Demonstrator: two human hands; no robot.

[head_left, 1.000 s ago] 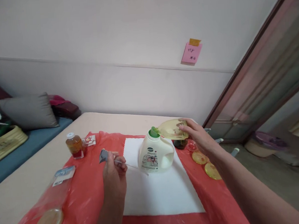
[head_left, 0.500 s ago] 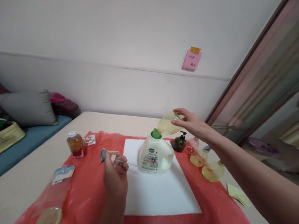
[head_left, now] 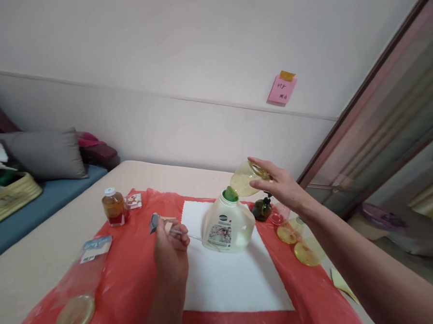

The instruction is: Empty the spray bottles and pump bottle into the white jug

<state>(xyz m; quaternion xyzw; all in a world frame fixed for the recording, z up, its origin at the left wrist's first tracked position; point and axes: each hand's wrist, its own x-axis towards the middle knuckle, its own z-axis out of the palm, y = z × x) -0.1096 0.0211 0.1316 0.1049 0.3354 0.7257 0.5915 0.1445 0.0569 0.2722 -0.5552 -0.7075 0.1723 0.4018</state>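
My right hand [head_left: 275,180] grips a clear yellow bottle [head_left: 243,179] near its base. The bottle is tipped, its neck end down at the mouth of a large white detergent jug [head_left: 229,224]. A green spout piece [head_left: 230,194] shows in that mouth; whether the bottle touches it I cannot tell. The jug stands upright on a white cloth [head_left: 233,282]. Left of it, my left hand [head_left: 172,241] is closed round a grey pump head [head_left: 154,223], whose thin tube [head_left: 195,237] points right toward the jug's lower side.
Right of the jug are a dark green pump bottle [head_left: 261,210], a pink bottle [head_left: 278,214] and two yellow bottles [head_left: 308,251]. An amber bottle [head_left: 114,207], a plastic packet [head_left: 94,250] and a round lid [head_left: 75,317] lie leftward on the red plastic sheet [head_left: 131,268].
The view has shifted slightly, so most things appear a little further right. The yellow bottle is still tipped at the jug, its base turned a bit more toward me. Both hands keep their holds.
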